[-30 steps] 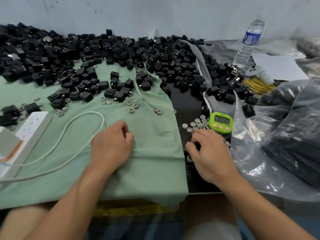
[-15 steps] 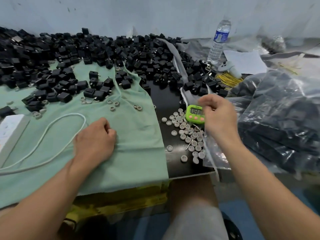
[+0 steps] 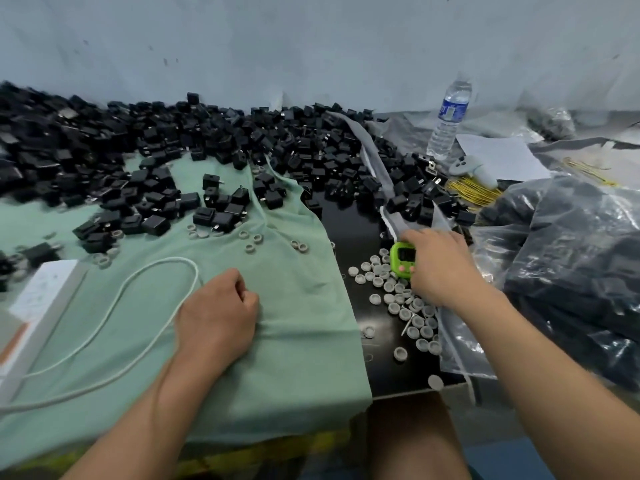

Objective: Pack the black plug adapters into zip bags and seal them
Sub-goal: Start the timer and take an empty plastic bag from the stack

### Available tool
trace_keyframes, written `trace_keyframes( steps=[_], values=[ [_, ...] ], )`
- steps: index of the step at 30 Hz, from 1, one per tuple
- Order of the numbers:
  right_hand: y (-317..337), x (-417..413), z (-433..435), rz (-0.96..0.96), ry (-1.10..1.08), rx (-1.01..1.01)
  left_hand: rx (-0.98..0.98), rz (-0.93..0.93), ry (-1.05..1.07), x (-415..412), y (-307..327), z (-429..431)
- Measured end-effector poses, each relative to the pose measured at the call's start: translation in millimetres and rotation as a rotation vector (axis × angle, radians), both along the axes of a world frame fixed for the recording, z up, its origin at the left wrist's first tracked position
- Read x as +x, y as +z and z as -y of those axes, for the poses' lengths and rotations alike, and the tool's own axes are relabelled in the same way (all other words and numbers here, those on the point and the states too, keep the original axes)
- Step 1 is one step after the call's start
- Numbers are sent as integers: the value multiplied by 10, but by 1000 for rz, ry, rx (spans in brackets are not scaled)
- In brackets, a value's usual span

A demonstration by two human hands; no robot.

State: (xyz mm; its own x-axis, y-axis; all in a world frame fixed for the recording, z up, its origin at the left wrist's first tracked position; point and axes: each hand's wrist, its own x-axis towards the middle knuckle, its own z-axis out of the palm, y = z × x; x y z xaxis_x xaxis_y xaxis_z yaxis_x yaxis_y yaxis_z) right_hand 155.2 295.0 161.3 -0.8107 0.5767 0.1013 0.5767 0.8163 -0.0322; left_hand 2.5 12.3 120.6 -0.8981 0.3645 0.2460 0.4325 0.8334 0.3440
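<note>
Left hand (image 3: 218, 313): fingers curled into a fist, knuckles down on the green cloth (image 3: 304, 358), nothing visible in it. Right hand (image 3: 440, 268): curled round the right side of the green timer (image 3: 401, 259), on the black desk (image 3: 349, 230) among grey caps (image 3: 398, 299). Black plug adapters (image 3: 242, 150): loose heap along the back of the desk. Filled zip bags (image 3: 571, 258): piled at far right.

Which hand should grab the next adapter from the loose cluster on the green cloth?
Probably left. The left hand rests fisted on the green cloth, holding nothing visible, with the adapter cluster straight ahead of it. The right hand holds the green timer over on the black tabletop, farther off.
</note>
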Motion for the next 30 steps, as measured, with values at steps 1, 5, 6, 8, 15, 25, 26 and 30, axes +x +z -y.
trace_keyframes(
  steps=[1, 5, 6, 8, 15, 25, 26, 30],
  values=[
    [-5, -12, 42, -50, 20, -31, 1, 6, 4, -7, -3, -3],
    [9, -234, 283, -299, 84, -405, -7, 36, -2, -12, 3, -23],
    [-2, -321, 360, -332, 106, -471, -36, 16, -34, -15, 10, -26],
    [-72, -462, 505, -411, 126, -584, -182, -64, -163, -14, 38, -47],
    [-330, -550, 606, -580, 157, -611, -521, 254, -62, -244, 365, -334],
    [-338, -610, 683, -580, 137, -548, -538, 349, -169, -312, 531, -258],
    [-331, -611, 682, -578, 138, -574, -541, 343, -187, -277, 539, -252],
    [-317, -599, 630, -560, 164, -707, -514, 260, -351, -187, 600, -277]
  ],
)
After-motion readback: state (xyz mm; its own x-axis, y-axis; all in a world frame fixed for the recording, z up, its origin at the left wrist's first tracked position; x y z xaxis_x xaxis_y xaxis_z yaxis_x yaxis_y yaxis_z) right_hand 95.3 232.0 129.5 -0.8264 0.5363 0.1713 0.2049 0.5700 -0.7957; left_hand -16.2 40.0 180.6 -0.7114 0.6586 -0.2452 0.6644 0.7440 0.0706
